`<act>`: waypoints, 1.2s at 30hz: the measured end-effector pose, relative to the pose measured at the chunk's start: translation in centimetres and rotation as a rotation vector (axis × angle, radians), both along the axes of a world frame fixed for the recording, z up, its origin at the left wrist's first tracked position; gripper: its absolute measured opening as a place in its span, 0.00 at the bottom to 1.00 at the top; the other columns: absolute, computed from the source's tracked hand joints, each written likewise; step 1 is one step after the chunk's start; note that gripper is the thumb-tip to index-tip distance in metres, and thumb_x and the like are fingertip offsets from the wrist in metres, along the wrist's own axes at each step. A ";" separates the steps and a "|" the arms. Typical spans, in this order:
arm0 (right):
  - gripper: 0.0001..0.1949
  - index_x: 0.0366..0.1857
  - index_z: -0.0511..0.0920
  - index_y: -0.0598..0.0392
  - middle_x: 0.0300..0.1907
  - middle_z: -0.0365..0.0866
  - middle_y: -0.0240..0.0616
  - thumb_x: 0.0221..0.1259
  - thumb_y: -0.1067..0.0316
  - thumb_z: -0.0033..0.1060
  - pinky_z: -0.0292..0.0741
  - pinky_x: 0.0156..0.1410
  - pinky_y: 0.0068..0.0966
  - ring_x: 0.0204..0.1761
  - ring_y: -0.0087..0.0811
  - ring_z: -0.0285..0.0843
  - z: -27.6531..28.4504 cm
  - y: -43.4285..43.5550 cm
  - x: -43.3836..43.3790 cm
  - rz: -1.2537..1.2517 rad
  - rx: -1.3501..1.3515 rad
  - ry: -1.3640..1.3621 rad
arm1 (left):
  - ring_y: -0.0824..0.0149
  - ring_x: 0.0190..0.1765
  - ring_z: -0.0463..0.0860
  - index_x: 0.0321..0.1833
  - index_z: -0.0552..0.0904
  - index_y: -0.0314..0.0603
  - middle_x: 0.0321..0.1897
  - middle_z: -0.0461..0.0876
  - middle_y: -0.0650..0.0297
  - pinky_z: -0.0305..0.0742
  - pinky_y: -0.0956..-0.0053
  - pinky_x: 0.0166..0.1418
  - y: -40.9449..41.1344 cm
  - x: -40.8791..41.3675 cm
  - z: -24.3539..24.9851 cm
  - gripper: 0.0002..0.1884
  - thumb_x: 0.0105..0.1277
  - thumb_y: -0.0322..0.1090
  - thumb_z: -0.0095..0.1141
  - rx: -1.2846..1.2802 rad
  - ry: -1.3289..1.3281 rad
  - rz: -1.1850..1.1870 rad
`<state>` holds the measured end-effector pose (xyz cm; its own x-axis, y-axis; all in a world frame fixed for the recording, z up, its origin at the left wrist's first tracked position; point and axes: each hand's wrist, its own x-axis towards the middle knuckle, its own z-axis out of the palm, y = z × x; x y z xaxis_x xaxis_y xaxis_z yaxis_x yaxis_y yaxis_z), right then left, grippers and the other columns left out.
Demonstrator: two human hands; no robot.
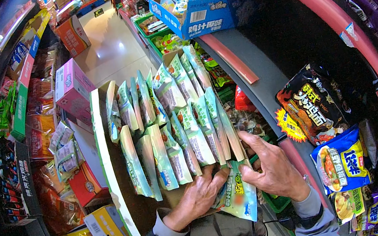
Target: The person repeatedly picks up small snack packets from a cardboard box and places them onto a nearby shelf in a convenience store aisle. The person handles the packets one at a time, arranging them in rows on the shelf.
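Note:
An open cardboard carton [122, 215] in front of me holds several small pale green snack packets [196, 137], standing on edge in two rows. At the carton's near right corner, one packet [239, 200] lies tilted with its printed face up. My left hand [202, 195] reaches over the carton's near side, thumb and fingers on that packet's upper left part; some of its fingertips are hidden under the standing packets. My right hand [274, 169] is at the near right corner, its thumb on the same packet's top edge and its index finger stretched along the carton's right side.
On the right, a dark shelf [258, 56] with pink edge strips bears noodle packets [341, 163] and a blue carton [204, 20]. Snack bags and boxes, among them a pink box [74, 89], crowd the left shelves. A tiled aisle floor [112, 48] runs ahead between them.

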<state>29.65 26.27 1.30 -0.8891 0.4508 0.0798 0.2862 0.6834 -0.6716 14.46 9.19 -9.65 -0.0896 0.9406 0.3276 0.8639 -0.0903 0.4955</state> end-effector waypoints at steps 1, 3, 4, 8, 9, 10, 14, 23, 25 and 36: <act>0.38 0.80 0.68 0.63 0.63 0.83 0.66 0.66 0.63 0.71 0.84 0.66 0.54 0.62 0.68 0.85 -0.1 0.1 0.1 0.000 0.023 0.003 | 0.47 0.37 0.88 0.74 0.78 0.46 0.60 0.78 0.45 0.87 0.57 0.38 0.2 -0.1 -0.3 0.28 0.70 0.30 0.60 0.027 0.041 0.009; 0.38 0.80 0.67 0.64 0.64 0.84 0.66 0.67 0.63 0.71 0.84 0.67 0.53 0.63 0.67 0.86 -0.2 0.2 0.2 0.013 0.058 0.020 | 0.46 0.43 0.88 0.75 0.78 0.45 0.60 0.77 0.46 0.87 0.55 0.44 0.1 0.0 1.0 0.26 0.74 0.29 0.57 -0.143 0.011 -0.001; 0.38 0.80 0.68 0.64 0.64 0.84 0.66 0.67 0.62 0.71 0.84 0.68 0.52 0.63 0.67 0.86 0.0 0.2 0.1 0.001 0.013 0.001 | 0.45 0.48 0.90 0.75 0.78 0.44 0.63 0.78 0.44 0.88 0.56 0.49 0.0 0.0 2.6 0.24 0.77 0.28 0.54 -0.266 0.004 -0.010; 0.39 0.80 0.70 0.63 0.61 0.87 0.59 0.67 0.62 0.77 0.87 0.55 0.42 0.50 0.48 0.92 0.3 0.2 0.5 -0.002 -0.007 0.016 | 0.43 0.66 0.87 0.81 0.75 0.39 0.76 0.76 0.37 0.82 0.57 0.69 -0.5 0.0 3.9 0.27 0.80 0.33 0.58 -0.429 -0.479 0.014; 0.39 0.80 0.70 0.62 0.60 0.88 0.58 0.66 0.62 0.78 0.88 0.51 0.40 0.47 0.44 0.94 0.3 0.1 0.9 -0.001 0.000 0.012 | 0.42 0.70 0.85 0.83 0.74 0.37 0.78 0.75 0.36 0.80 0.57 0.74 -0.8 0.0 4.0 0.30 0.80 0.35 0.60 -0.414 -0.604 0.023; 0.39 0.80 0.71 0.62 0.58 0.89 0.56 0.66 0.62 0.79 0.89 0.48 0.38 0.44 0.40 0.95 0.3 0.0 1.2 0.001 0.007 0.008 | 0.42 0.74 0.83 0.84 0.72 0.36 0.79 0.75 0.35 0.77 0.56 0.77 -1.3 -0.2 4.3 0.33 0.79 0.37 0.63 -0.360 -0.678 0.031; 0.36 0.75 0.74 0.62 0.55 0.90 0.57 0.66 0.61 0.80 0.89 0.48 0.38 0.46 0.41 0.95 1.4 -0.7 1.8 -0.006 -0.013 -0.099 | 0.40 0.78 0.79 0.86 0.66 0.27 0.75 0.78 0.32 0.73 0.54 0.81 -2.0 -1.0 4.6 0.44 0.74 0.40 0.72 -0.367 -0.668 0.016; 0.44 0.80 0.69 0.62 0.62 0.88 0.57 0.63 0.56 0.86 0.89 0.59 0.40 0.54 0.48 0.94 2.5 -1.5 1.6 0.002 0.059 -0.067 | 0.42 0.78 0.78 0.85 0.66 0.22 0.76 0.77 0.33 0.70 0.55 0.82 -1.7 -0.7 3.6 0.45 0.72 0.37 0.76 -0.362 -0.722 0.096; 0.51 0.84 0.65 0.61 0.68 0.85 0.56 0.60 0.51 0.89 0.89 0.62 0.40 0.58 0.50 0.93 3.1 -2.2 2.7 0.011 0.008 -0.074 | 0.43 0.78 0.77 0.84 0.67 0.22 0.76 0.77 0.33 0.70 0.55 0.82 -1.8 -0.5 3.5 0.44 0.73 0.36 0.76 -0.343 -0.768 0.116; 0.59 0.86 0.57 0.60 0.78 0.75 0.63 0.50 0.65 0.93 0.81 0.77 0.50 0.75 0.63 0.80 -4.9 -7.0 7.7 -0.047 0.181 0.080 | 0.48 0.65 0.81 0.77 0.71 0.22 0.62 0.82 0.41 0.74 0.58 0.75 -1.7 0.6 2.4 0.35 0.75 0.34 0.75 -0.187 -0.747 0.191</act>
<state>37.38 19.31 -3.60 -0.8548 0.4639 0.2326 0.2717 0.7819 -0.5611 15.05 7.46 -7.22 -0.3884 0.9204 -0.0448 0.2888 0.1678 0.9426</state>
